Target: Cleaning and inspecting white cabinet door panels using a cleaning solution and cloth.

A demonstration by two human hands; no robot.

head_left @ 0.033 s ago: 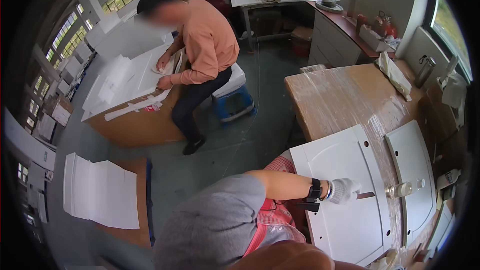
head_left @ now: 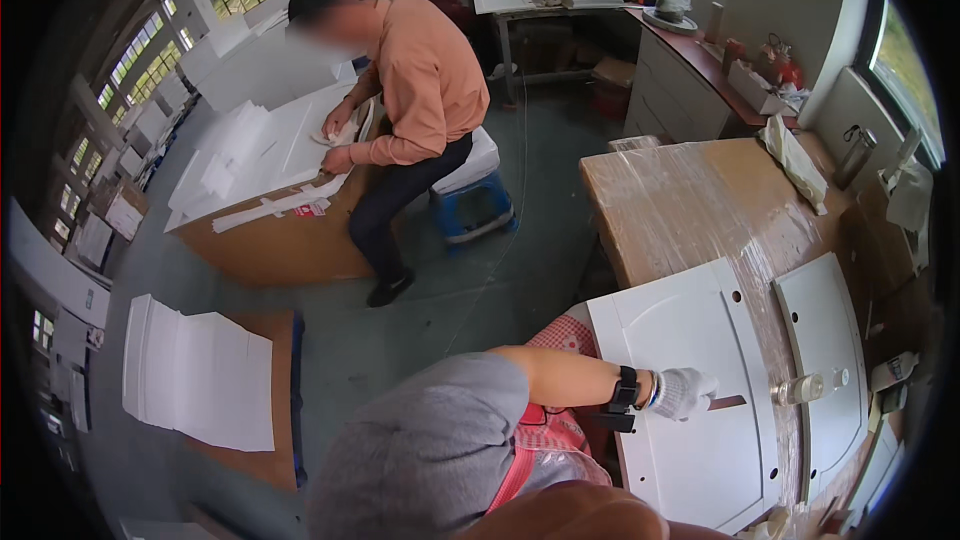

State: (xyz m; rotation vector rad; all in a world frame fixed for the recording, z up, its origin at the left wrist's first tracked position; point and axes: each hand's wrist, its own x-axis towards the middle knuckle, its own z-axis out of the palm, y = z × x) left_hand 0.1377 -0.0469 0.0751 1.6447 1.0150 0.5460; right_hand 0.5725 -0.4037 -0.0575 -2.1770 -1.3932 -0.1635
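Your gloved hand [head_left: 683,392] rests on the white door panel [head_left: 700,380], and which of your two hands it is cannot be told from here. Its fingers [head_left: 703,398] are curled, holding a thin dark strip [head_left: 729,402] that runs on rightward across the panel. Just past its far end lies a small clear bottle [head_left: 803,387]. The flat white panel lies on the plastic-wrapped surface [head_left: 690,190], its long axis running away from you. Your other hand is out of view.

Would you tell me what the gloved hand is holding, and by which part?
The gloved hand grips a thin dark strip by its near end, over the white panel. Which hand it is cannot be told.
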